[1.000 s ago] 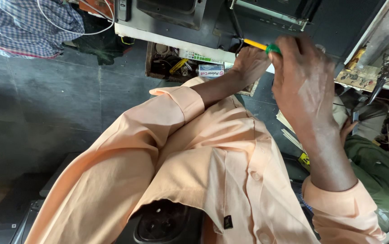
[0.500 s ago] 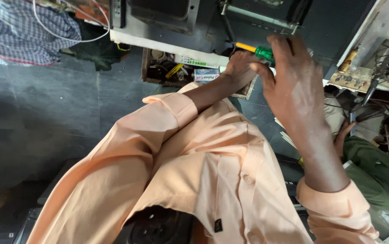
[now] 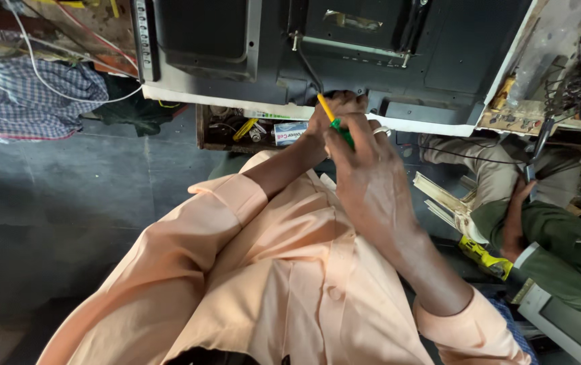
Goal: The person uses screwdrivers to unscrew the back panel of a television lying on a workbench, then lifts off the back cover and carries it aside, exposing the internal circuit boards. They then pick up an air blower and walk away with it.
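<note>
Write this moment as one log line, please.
right hand: grips yellow-green screwdriver | left hand: at tip, on black panel edge | co-worker's hand: right, apart

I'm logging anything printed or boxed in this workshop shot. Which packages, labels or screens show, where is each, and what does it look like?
Small carton: in the open wooden compartment under the bench edge, just left of the left hand; rectangular, white and blue.
Flat-panel set: lying on the bench at the top; black, only its back shows, no lit display.
Yellow-and-black tag: lower right, beside a co-worker's green sleeve.
</note>
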